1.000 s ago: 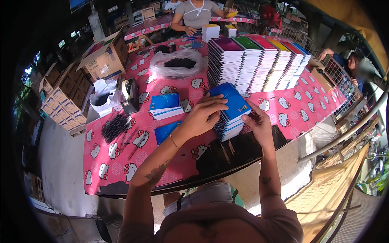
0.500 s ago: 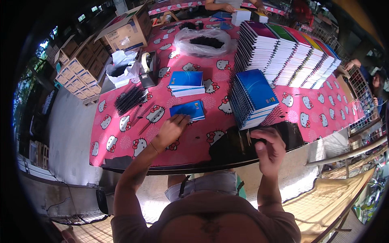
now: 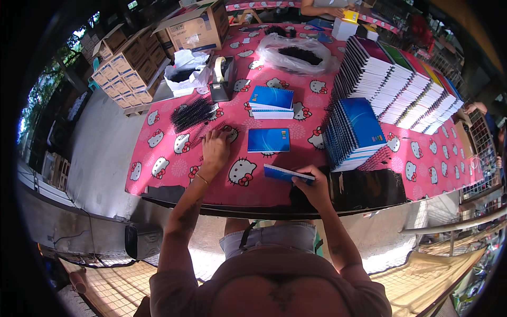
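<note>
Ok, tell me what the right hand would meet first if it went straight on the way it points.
Past its own held blue booklet, the right hand would probably meet the flat-lying blue booklet first; height is unclear, so it might pass above.

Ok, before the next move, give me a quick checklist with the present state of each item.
1. Pad secured in the right hand: ok, pinched at its right end.
2. Left hand near the loose coils: ok, right beside them.
3. Coil grasped in the left hand: cannot tell, too small and dark there.
4. Both hands free: not ok, the right one holds the pad.
5. Flat blue notebook clear of the held pad: ok, a gap shows between them.
6. Coiled stack standing: ok.
</note>
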Motion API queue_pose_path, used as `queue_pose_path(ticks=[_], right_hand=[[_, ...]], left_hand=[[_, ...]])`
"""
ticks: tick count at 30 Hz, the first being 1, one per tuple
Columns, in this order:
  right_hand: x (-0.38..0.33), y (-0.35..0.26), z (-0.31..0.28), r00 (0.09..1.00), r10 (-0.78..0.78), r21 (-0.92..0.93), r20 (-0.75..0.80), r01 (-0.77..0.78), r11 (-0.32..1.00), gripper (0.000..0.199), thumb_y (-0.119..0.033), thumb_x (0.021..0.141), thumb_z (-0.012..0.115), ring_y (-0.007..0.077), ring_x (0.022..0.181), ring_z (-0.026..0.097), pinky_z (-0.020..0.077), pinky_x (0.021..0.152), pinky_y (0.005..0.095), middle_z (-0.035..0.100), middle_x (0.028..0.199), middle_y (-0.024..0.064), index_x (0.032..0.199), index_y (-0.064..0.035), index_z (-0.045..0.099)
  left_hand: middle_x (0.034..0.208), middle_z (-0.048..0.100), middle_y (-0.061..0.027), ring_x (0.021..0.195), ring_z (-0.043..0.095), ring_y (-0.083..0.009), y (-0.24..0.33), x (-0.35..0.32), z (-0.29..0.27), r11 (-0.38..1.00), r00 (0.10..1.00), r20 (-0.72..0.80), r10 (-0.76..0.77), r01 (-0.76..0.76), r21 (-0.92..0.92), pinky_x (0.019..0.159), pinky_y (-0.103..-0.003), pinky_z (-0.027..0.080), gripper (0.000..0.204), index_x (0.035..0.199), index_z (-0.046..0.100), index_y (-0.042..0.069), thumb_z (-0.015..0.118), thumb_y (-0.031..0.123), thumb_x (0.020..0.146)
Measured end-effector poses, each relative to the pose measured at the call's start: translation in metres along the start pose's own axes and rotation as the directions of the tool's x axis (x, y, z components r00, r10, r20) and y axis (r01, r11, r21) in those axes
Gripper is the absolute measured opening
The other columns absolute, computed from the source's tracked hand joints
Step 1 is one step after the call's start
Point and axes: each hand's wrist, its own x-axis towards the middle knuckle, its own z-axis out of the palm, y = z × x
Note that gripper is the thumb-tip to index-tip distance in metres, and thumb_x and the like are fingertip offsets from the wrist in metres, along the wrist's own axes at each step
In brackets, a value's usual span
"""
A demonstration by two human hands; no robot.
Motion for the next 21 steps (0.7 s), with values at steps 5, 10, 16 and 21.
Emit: queue_pose_path(ticks=[5, 10, 16, 21], right_hand=[[0.002, 0.001, -0.003, 0.994, 0.059, -0.039, 0.090, -0.056, 0.998, 0.024, -0.003, 0.089, 0.071, 0.0088, 0.086, 0.063, 0.0508, 0.077, 0.0249, 0.069, 0.098, 0.0041, 0.113, -0.0008, 0.067], [0.004, 0.000, -0.010, 0.979, 0.102, -0.094, 0.174, -0.087, 0.992, 0.032, -0.009, 0.092, 0.069, 0.0089, 0.089, 0.063, 0.0510, 0.079, 0.0251, 0.070, 0.102, 0.0050, 0.122, -0.0001, 0.066], [0.005, -0.002, -0.008, 0.982, 0.099, -0.094, 0.158, -0.085, 0.992, 0.030, -0.012, 0.093, 0.069, 0.0100, 0.089, 0.064, 0.0511, 0.080, 0.0254, 0.071, 0.101, 0.0058, 0.120, 0.0009, 0.067], [0.006, -0.003, -0.010, 0.979, 0.087, -0.122, 0.184, -0.065, 0.990, 0.030, -0.012, 0.093, 0.069, 0.0106, 0.089, 0.064, 0.0512, 0.081, 0.0258, 0.071, 0.100, 0.0067, 0.119, 0.0011, 0.067]], left_hand=[[0.091, 0.065, -0.0158, 0.074, 0.064, -0.0269, 0.054, -0.025, -0.049, 0.773, 1.000, -0.023, 0.010, -0.022, -0.634, 0.064, -0.037, 0.049, 0.020, 0.113, 0.068, 0.003, 0.060, 0.007, 0.095], [0.077, 0.064, -0.0114, 0.063, 0.061, -0.0169, 0.084, -0.057, -0.068, 0.676, 0.994, 0.035, 0.099, -0.041, -0.735, 0.056, -0.032, 0.046, 0.019, 0.105, 0.073, 0.000, 0.069, 0.012, 0.092], [0.066, 0.061, -0.0095, 0.057, 0.060, -0.0188, 0.074, -0.051, -0.062, 0.694, 0.980, 0.073, 0.184, -0.077, -0.716, 0.052, -0.032, 0.044, 0.018, 0.104, 0.074, 0.001, 0.067, 0.015, 0.094], [0.070, 0.061, -0.0097, 0.059, 0.062, -0.0196, 0.067, -0.044, -0.052, 0.736, 0.969, 0.202, 0.141, 0.033, -0.676, 0.053, -0.032, 0.046, 0.017, 0.100, 0.072, 0.000, 0.067, 0.016, 0.094]])
